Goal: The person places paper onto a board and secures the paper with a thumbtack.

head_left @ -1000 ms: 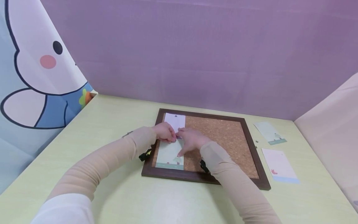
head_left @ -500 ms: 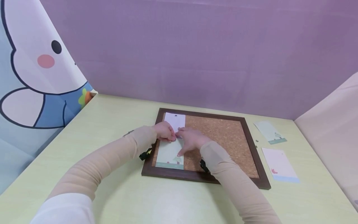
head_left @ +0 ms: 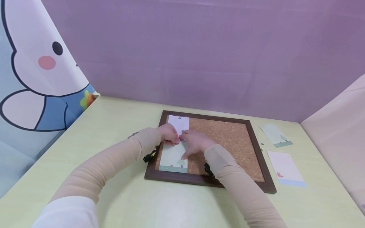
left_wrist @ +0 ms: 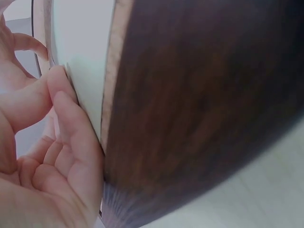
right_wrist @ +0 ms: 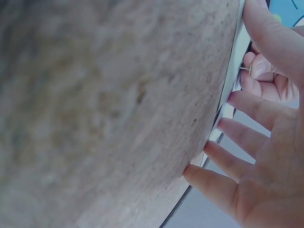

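Thumbtack (right_wrist: 250,69) at the green-edged card (head_left: 172,155): I see the left hand (head_left: 169,134) pinching it, the right hand (head_left: 195,141) spread-fingered, touching the corkboard (head_left: 225,136).

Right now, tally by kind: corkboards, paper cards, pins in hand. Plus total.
Corkboard: 1
Paper cards: 4 (upper card, lower card on the corkboard; far card, near card on the table)
Pin in left hand: 1
Total: 6
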Demonstrator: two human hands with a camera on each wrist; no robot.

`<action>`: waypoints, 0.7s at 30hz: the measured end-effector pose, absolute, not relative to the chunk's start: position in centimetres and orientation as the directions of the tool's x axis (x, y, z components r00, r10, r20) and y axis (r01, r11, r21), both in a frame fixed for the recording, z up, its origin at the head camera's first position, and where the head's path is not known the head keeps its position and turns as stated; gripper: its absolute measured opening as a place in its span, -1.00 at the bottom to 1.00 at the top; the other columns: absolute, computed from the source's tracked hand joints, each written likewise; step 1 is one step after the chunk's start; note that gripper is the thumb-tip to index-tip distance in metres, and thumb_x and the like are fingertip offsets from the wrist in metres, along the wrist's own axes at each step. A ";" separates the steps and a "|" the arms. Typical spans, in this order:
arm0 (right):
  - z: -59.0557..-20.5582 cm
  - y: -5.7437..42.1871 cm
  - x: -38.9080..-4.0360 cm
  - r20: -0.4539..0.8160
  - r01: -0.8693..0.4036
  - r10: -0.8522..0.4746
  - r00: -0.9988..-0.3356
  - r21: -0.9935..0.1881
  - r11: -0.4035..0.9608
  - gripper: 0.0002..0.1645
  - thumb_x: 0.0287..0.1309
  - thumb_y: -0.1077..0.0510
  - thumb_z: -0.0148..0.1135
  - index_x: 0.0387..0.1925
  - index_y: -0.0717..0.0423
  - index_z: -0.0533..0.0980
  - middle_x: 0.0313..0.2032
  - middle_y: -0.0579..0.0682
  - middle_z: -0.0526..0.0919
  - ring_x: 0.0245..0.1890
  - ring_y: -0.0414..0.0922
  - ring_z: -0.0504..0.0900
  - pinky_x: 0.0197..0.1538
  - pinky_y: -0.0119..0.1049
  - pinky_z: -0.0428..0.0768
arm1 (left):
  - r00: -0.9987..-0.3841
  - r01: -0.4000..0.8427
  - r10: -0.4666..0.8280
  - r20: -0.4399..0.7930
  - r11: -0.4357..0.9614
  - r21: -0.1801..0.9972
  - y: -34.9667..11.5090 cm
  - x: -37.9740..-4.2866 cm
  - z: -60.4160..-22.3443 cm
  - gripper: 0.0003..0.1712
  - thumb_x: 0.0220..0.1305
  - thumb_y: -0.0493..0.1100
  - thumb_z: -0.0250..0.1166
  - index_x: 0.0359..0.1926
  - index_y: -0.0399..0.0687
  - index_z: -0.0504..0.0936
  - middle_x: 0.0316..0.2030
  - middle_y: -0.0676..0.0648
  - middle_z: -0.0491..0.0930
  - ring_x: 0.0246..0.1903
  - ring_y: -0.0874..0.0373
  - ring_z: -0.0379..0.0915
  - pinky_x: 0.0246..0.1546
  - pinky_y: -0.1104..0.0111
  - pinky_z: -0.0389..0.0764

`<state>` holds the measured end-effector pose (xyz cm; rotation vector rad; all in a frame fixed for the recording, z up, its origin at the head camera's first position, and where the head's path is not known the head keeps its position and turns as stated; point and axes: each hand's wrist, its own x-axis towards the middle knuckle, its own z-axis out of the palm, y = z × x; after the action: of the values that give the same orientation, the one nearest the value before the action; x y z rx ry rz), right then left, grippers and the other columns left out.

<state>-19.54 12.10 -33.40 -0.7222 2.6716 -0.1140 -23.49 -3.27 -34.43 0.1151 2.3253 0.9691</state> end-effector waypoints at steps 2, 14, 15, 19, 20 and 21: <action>-33.4 12.1 -19.5 -0.329 -0.470 -0.502 -0.800 -0.176 0.865 0.07 -0.18 -0.25 0.47 0.35 -0.01 0.26 0.44 0.02 0.12 0.44 0.04 0.07 0.40 0.03 0.17 | -0.809 -0.143 0.298 -0.506 0.735 0.662 -3.3 -23.5 -34.4 -0.95 0.13 -0.31 0.33 -0.37 -0.24 0.67 -0.49 -0.07 0.66 -0.58 0.25 0.52 -0.54 0.52 0.55; -33.4 12.2 -19.6 -0.322 -0.477 -0.506 -0.800 -0.170 0.862 0.06 -0.19 -0.24 0.48 0.34 0.03 0.28 0.43 0.05 0.13 0.44 0.05 0.08 0.41 0.02 0.16 | -0.830 -0.114 0.296 -0.473 0.740 0.662 -2.9 -22.5 -33.5 -0.90 0.12 -0.36 0.30 -0.31 -0.32 0.65 -0.62 0.00 0.55 -0.65 0.28 0.43 -0.60 0.56 0.49; -33.4 12.2 -19.6 -0.321 -0.478 -0.507 -0.800 -0.170 0.862 0.06 -0.19 -0.24 0.48 0.34 0.03 0.28 0.43 0.04 0.13 0.44 0.05 0.08 0.41 0.03 0.17 | -0.830 -0.115 0.296 -0.473 0.738 0.665 -2.9 -22.5 -33.5 -0.90 0.12 -0.37 0.29 -0.31 -0.32 0.65 -0.62 0.00 0.55 -0.65 0.28 0.43 -0.60 0.56 0.50; -33.4 12.1 -19.6 -0.321 -0.483 -0.512 -0.797 -0.170 0.859 0.06 -0.19 -0.24 0.47 0.34 0.02 0.27 0.43 0.05 0.14 0.44 0.05 0.08 0.40 0.02 0.17 | -0.822 -0.113 0.303 -0.481 0.742 0.661 -3.0 -22.6 -33.4 -0.91 0.11 -0.37 0.29 -0.32 -0.32 0.65 -0.63 0.01 0.55 -0.66 0.28 0.42 -0.61 0.56 0.48; -33.4 12.1 -19.6 -0.321 -0.483 -0.513 -0.796 -0.171 0.858 0.07 -0.19 -0.24 0.47 0.35 0.02 0.27 0.43 0.04 0.14 0.44 0.05 0.08 0.40 0.02 0.17 | -0.821 -0.111 0.303 -0.485 0.747 0.655 -3.0 -22.6 -33.4 -0.91 0.12 -0.36 0.29 -0.33 -0.31 0.66 -0.63 0.01 0.55 -0.67 0.28 0.41 -0.62 0.56 0.48; -33.4 12.1 -19.6 -0.322 -0.483 -0.513 -0.796 -0.174 0.858 0.07 -0.18 -0.24 0.47 0.35 0.02 0.27 0.43 0.04 0.14 0.44 0.05 0.08 0.40 0.02 0.17 | -0.818 -0.109 0.303 -0.489 0.753 0.649 -3.1 -22.6 -33.3 -0.92 0.12 -0.35 0.29 -0.34 -0.31 0.66 -0.63 0.01 0.55 -0.67 0.28 0.41 -0.62 0.56 0.48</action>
<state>-19.63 12.11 -33.44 -0.7425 2.6729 -0.1167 -22.60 -3.09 -33.32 0.1451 2.3603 0.9236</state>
